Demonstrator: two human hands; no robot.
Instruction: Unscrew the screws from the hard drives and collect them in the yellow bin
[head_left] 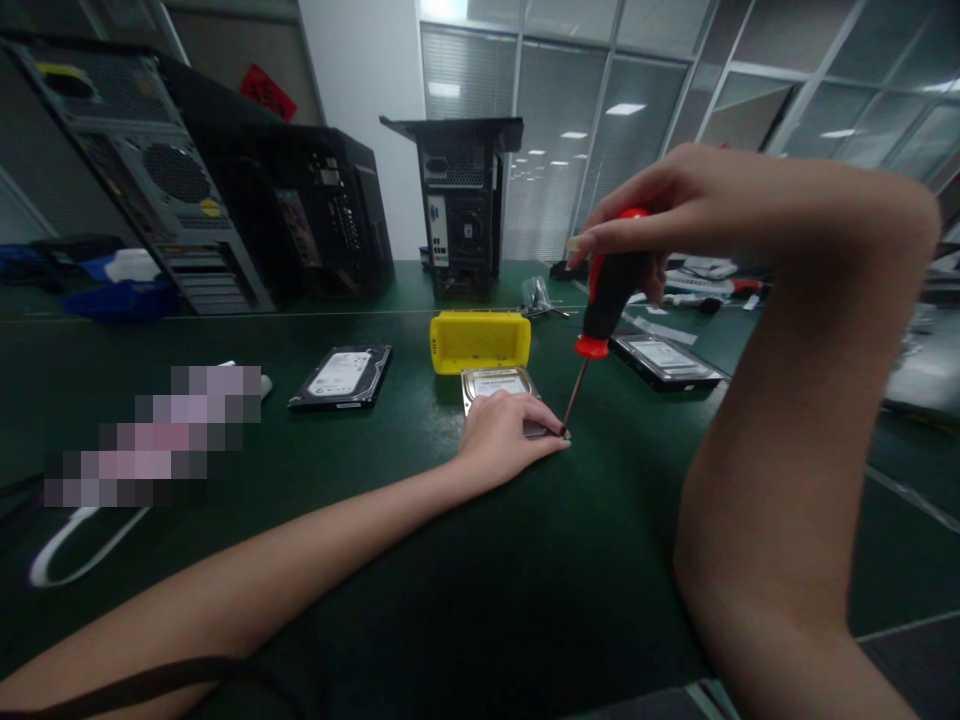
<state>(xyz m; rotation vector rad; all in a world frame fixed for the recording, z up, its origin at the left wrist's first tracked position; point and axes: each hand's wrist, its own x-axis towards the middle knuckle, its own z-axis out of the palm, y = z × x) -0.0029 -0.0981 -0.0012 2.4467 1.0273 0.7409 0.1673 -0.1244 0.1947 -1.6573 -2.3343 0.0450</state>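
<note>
A silver hard drive [495,383] with a white label lies on the table, partly covered by my left hand [499,435]. The thumb and forefinger of that hand close together just past the drive's right side. A screwdriver [600,310] with a red and black handle slants down so its tip meets those fingertips. Whatever is pinched there is too small to make out. My right hand [637,225] is raised above, fingers wrapped round the top of the handle. Directly behind the drive sits a yellow plastic bin [480,318], its open side facing me.
Other hard drives lie to the left [341,378] and right [667,362] on the green table [487,600]. Computer cases [461,215] stand at the back and left. A clear plastic bag [536,295] lies behind the bin. A blurred-out item with a white strap [56,565] is at left.
</note>
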